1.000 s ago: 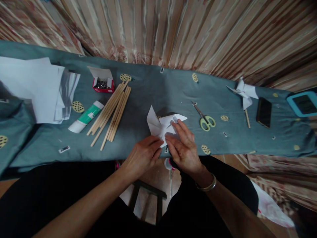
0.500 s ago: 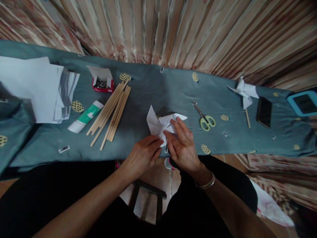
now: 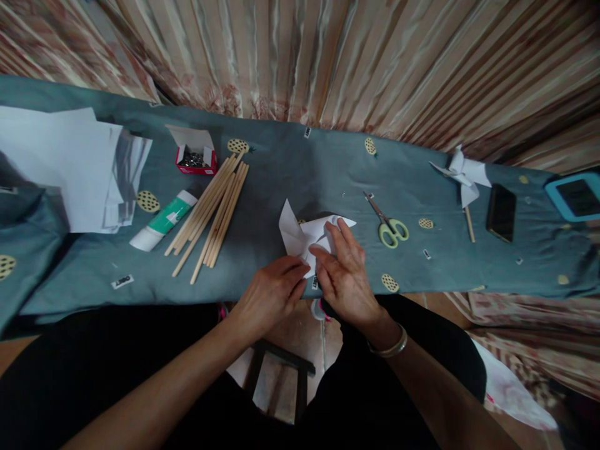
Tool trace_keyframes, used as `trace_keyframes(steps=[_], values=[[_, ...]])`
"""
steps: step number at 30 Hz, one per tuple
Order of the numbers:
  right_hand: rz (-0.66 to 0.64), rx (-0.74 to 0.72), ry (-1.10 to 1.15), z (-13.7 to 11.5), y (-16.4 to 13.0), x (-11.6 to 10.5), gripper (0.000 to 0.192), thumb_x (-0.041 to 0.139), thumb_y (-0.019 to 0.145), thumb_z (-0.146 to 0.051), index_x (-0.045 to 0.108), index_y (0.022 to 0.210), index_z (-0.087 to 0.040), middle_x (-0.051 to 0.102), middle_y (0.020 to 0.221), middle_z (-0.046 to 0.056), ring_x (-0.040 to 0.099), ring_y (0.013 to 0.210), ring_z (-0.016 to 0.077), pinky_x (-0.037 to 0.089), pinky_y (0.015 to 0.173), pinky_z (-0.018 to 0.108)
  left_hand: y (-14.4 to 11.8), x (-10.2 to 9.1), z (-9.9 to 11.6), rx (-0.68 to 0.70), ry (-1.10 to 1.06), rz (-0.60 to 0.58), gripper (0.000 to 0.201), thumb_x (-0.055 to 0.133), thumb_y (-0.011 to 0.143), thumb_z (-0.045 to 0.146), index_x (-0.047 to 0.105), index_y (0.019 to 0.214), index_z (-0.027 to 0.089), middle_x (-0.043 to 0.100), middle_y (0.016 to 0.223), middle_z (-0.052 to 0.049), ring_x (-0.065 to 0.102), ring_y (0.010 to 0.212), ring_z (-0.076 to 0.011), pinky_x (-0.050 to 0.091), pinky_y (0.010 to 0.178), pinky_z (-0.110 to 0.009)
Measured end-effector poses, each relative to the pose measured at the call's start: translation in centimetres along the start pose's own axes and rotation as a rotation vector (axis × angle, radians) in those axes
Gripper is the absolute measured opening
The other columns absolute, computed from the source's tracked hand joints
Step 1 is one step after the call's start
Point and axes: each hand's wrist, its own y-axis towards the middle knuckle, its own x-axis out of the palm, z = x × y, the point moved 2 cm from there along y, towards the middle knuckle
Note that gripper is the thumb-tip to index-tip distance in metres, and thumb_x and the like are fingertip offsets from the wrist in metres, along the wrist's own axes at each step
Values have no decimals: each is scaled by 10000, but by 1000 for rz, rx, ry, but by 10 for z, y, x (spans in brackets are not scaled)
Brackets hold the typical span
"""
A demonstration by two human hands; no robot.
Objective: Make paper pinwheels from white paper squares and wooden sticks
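A folded white paper piece (image 3: 304, 234) lies near the front edge of the blue-grey cloth (image 3: 300, 169), partly shaped, with pointed flaps standing up on its left and far sides. The left hand (image 3: 269, 297) rests at its near left corner, fingers close together and pressed down on the sheet. The right hand (image 3: 344, 275) lies over its right part, fingers slightly spread and flat on the folds, the tips at a raised flap. The paper looks light, thin and easily creased or torn; it would likely slide on the cloth unless pinned, and it seems best held by a folded edge or a corner, not by the loose points.

Just right of the hands lie green-handled scissors (image 3: 388, 224). To the left is a bundle of wooden sticks (image 3: 210, 209), then a green and white glue tube (image 3: 162, 220), a small red box of pins (image 3: 194, 156) and loose white sheets (image 3: 65, 165). Far right stand a finished paper pinwheel (image 3: 462, 175) on a stick, a dark phone (image 3: 500, 212) and a blue-framed tablet (image 3: 574, 195).
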Motion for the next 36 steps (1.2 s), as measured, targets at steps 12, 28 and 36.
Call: trace_keyframes(steps=[12,28,36], values=[[-142,-49,-67,-3,0,-10,416,519,855,-232,534,1261,-141,240,1586,179,130,1486,362,300,1082,617,0,-2,-1,-27,-32,-8,184,511,900,131,680,972,127,712,978,-90,703,838,-176,593,751,-292],[-7,-62,-87,-4,5,-1,304,499,818,-144,628,1092,-162,429,1492,168,247,1462,328,345,1082,558,-4,-53,-17,-372,-247,145,164,597,867,261,742,927,213,731,884,-30,682,803,-163,525,755,-260],[9,-13,-24,3,6,1,283,471,882,-157,684,1067,-176,436,1500,115,227,1472,305,354,1103,540,-8,-45,-26,-813,-820,249,364,735,743,399,709,1016,160,748,947,-85,697,890,-231,528,828,-336]])
